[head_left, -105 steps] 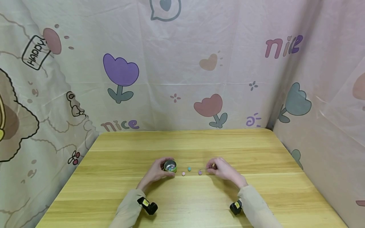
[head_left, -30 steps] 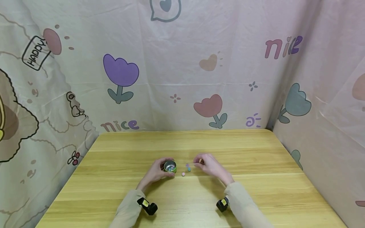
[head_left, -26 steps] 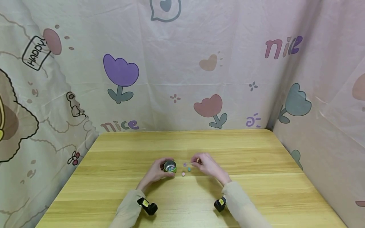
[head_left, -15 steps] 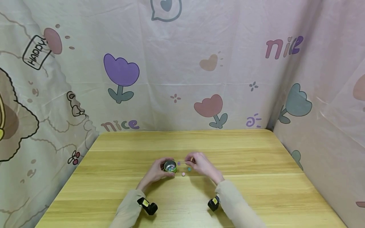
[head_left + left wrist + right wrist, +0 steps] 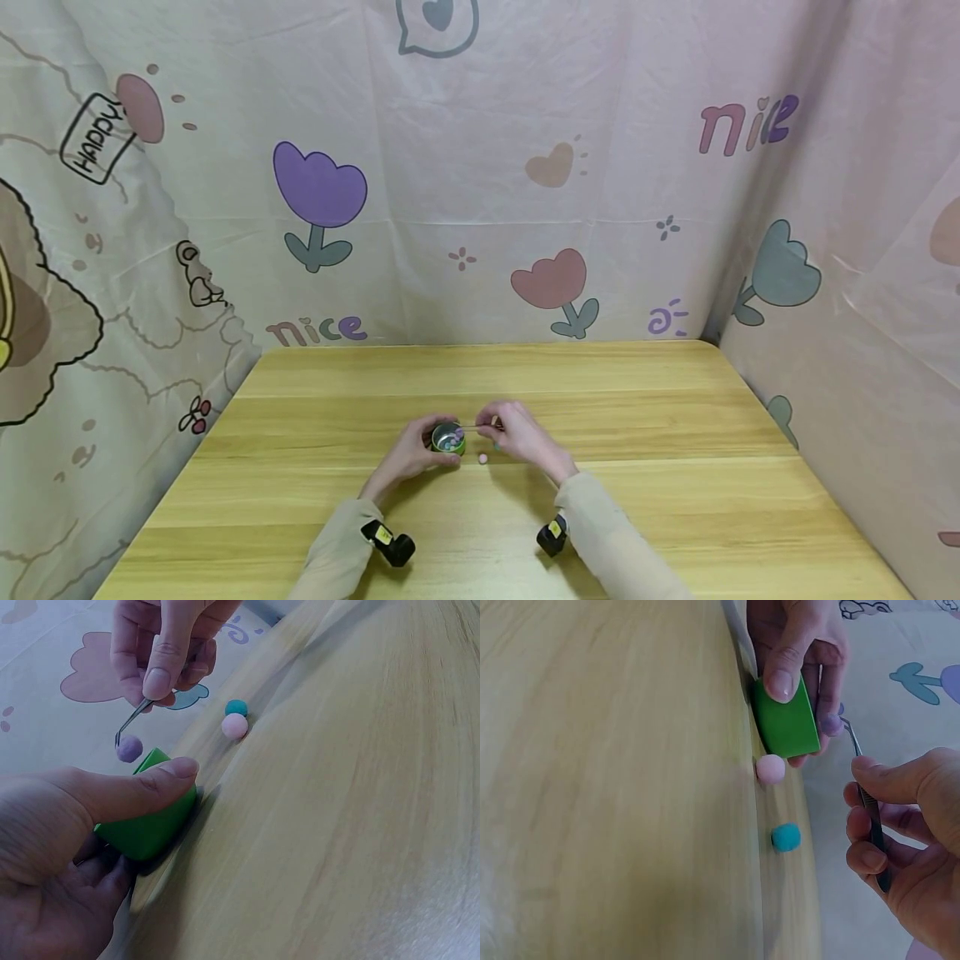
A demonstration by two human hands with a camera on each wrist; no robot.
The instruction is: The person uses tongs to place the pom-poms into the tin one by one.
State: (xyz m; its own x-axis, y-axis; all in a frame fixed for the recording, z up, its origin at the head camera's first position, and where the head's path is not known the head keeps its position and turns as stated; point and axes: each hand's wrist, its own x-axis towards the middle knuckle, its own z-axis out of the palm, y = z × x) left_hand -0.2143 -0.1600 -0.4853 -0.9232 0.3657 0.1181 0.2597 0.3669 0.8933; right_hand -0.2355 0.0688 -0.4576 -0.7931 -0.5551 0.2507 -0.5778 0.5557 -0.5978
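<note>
My left hand (image 5: 408,452) grips a small green tin (image 5: 789,731) by its sides on the table. In the head view the tin is open at the top, its inside silvery, with a few small coloured balls in it. My right hand (image 5: 519,433) pinches bent-tip metal tweezers (image 5: 870,814). A purple pom-pom (image 5: 129,748) is held at their tips, over the tin's opening as the head view shows it. Just right of the tin lie a pink pom-pom (image 5: 770,769) and a teal pom-pom (image 5: 786,837); the right hand partly hides the teal one in the head view.
The wooden table (image 5: 600,383) reaches back to a printed cloth (image 5: 450,183) that hangs behind it and at both sides. A black wrist camera (image 5: 388,543) sits on the left sleeve, another black camera (image 5: 552,536) on the right.
My right hand has moved left with the tweezers, bringing the purple pom-pom from the table on the right to over the tin. The left hand and tin have stayed in place.
</note>
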